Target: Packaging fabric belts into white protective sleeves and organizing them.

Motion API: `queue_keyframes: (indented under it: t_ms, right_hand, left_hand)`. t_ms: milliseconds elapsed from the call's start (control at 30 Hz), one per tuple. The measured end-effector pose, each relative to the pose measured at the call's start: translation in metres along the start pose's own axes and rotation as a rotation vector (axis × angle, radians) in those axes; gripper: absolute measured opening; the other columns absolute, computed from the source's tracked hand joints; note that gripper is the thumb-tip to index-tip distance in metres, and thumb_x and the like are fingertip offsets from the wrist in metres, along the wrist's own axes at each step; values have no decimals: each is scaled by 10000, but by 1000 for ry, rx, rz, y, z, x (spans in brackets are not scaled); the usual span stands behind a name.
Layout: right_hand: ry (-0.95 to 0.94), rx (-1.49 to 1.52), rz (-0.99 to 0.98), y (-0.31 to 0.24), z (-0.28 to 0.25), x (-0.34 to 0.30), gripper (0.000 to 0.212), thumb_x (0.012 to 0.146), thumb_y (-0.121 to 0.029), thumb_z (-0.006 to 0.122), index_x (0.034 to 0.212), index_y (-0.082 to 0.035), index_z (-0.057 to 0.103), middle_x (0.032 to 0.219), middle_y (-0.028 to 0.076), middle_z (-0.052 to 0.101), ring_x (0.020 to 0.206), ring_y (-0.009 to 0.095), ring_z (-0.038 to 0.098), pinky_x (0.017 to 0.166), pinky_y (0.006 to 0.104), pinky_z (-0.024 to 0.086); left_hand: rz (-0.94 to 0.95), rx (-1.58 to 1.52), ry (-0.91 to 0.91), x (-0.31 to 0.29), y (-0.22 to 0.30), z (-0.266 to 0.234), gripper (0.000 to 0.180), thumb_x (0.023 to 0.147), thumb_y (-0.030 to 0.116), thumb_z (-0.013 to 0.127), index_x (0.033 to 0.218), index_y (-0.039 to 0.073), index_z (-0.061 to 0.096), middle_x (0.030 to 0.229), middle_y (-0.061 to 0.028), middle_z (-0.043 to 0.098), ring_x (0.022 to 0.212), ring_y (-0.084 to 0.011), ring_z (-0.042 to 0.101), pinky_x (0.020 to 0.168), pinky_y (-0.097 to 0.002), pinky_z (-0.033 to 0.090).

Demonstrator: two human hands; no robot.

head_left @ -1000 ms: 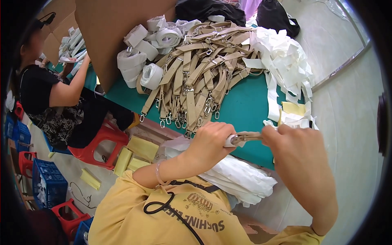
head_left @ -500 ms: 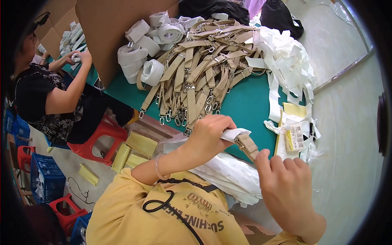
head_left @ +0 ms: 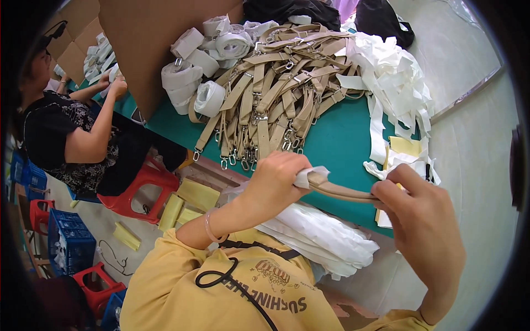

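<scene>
You have a green table (head_left: pixel 342 149) in front of you, and at its 12 o'clock end lies a big heap of tan straps (head_left: pixel 276 94) with metal clips, white paper-wrapped rolls (head_left: pixel 193 83) at its 9 o'clock side and loose white paper strips (head_left: pixel 392 83) at its 3 o'clock side. At 9 o'clock a co-worker (head_left: pixel 66 132) sits on a red stool (head_left: pixel 138 187).

Half a second ago the tan strap (head_left: pixel 342 191) you hold slanted down toward 5 o'clock below your left hand, your right hand under it. Now it is pulled level between both hands, above the near table edge. I judge you have drawn it taut to wrap it.

Its long axis runs from 9 to 3 o'clock, dipping slightly at the right; the paper-covered end points to 9 o'clock.

Your left hand (head_left: pixel 273 187) is clenched around that end and its white paper (head_left: pixel 307 175). Your right hand (head_left: pixel 422 220) pinches the other end, fingers curled.
</scene>
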State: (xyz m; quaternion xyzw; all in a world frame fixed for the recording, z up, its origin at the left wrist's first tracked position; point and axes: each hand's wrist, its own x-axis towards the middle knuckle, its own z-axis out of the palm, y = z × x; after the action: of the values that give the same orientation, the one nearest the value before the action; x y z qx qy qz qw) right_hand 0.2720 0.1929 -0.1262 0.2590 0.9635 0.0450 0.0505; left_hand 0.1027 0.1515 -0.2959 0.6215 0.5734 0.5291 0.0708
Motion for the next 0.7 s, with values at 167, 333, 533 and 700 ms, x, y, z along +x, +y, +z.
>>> queue_keyframes:
  t_ms: [167, 333, 533, 700]
  right_hand:
    - [95, 57, -17, 9, -18, 3, 74, 787, -15, 622, 828, -31, 563, 683, 100, 538, 595, 300, 552, 541, 378, 429]
    - [200, 100, -20, 17, -27, 8, 90, 752, 50, 645, 813, -6, 610, 688, 124, 546, 589, 311, 543, 538, 377, 421]
    - [75, -19, -58, 5, -23, 17, 70, 748, 12, 650, 810, -16, 631, 699, 115, 566, 607, 290, 565, 554, 376, 437]
    - [112, -11, -46, -2, -8, 21, 52, 759, -4, 624, 806, -24, 616, 702, 104, 575, 630, 295, 575, 575, 385, 453]
  left_hand:
    - [29, 5, -219, -2, 8, 4, 256, 657, 91, 768, 856, 59, 611, 803, -105, 638, 787, -318, 612, 739, -397, 470]
    - [-106, -470, -421, 6, 3, -12, 482, 723, 141, 777, 1148, 71, 561, 896, -93, 648, 855, -229, 636, 790, -325, 481]
    - [-229, -624, -790, -5, -26, -10, 660, 750, 234, 783, 1270, 63, 415, 1011, -86, 618, 898, -209, 606, 870, -337, 464]
    - [-156, -551, -641, -8, -24, 1, 461, 827, 84, 683, 1200, 79, 413, 934, -81, 630, 832, -226, 614, 785, -323, 472]
